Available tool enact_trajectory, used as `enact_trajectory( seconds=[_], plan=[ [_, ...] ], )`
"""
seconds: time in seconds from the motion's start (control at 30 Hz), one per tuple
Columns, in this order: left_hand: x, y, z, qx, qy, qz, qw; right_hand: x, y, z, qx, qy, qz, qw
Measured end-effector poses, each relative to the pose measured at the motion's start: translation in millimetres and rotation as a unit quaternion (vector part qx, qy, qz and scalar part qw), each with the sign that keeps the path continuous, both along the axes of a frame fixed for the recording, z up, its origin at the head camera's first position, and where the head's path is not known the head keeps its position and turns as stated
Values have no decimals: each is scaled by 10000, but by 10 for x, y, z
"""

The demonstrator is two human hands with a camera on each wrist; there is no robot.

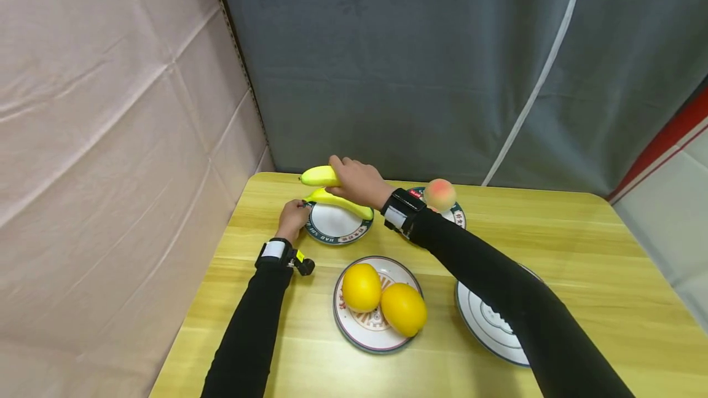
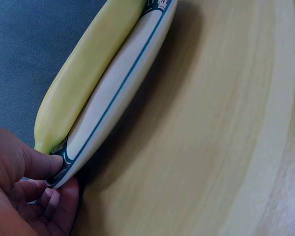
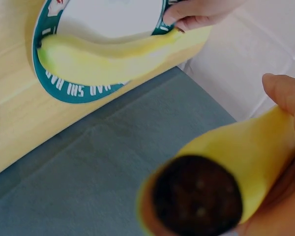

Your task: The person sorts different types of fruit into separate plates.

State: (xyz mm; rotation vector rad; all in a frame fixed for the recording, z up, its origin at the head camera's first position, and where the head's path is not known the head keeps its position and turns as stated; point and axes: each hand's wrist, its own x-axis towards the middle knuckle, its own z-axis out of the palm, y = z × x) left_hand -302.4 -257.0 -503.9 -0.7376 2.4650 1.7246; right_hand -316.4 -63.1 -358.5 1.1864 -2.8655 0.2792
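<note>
My left hand (image 1: 293,220) pinches the left rim of a white plate (image 1: 334,223) with a green lettered border, thumb on top and fingers beneath. Across the far side of that plate lies a banana (image 1: 345,203), its stem end close to my left thumb (image 2: 39,164). My right hand (image 1: 359,182) grips a second banana (image 1: 319,176), held above and beyond the plate. In the right wrist view the dark tip of this held banana (image 3: 255,142) faces the camera, and the lower banana (image 3: 103,61) shows on the plate.
Nearer me, a plate (image 1: 381,344) bears two yellow-orange fruits (image 1: 362,287). A peach (image 1: 440,194) sits on another green-rimmed plate (image 1: 459,217), partly behind my right wrist. Under my right forearm is a white plate (image 1: 481,324). A grey curtain (image 1: 376,78) hangs behind the wooden table (image 1: 581,250).
</note>
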Motion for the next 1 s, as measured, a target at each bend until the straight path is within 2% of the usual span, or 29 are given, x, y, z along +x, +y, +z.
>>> enact_trajectory(
  seconds=[0.27, 0.53, 0.83, 1.0],
  plan=[
    [-7, 35, 17, -68, -105, -38, 9999, -11, -30, -143, 25, -266, -86, 9996],
    [-4, 21, -5, -186, -50, -49, 9998, -24, -91, -303, 73, -578, -198, 9981],
    [-7, 3, -22, -421, 25, 20, 9991, -43, -150, -554, 64, -792, -187, 9967],
    [-21, -12, -39, -540, 20, -5, 9985, -44, -162, -624, 34, -994, -235, 9948]
  ],
)
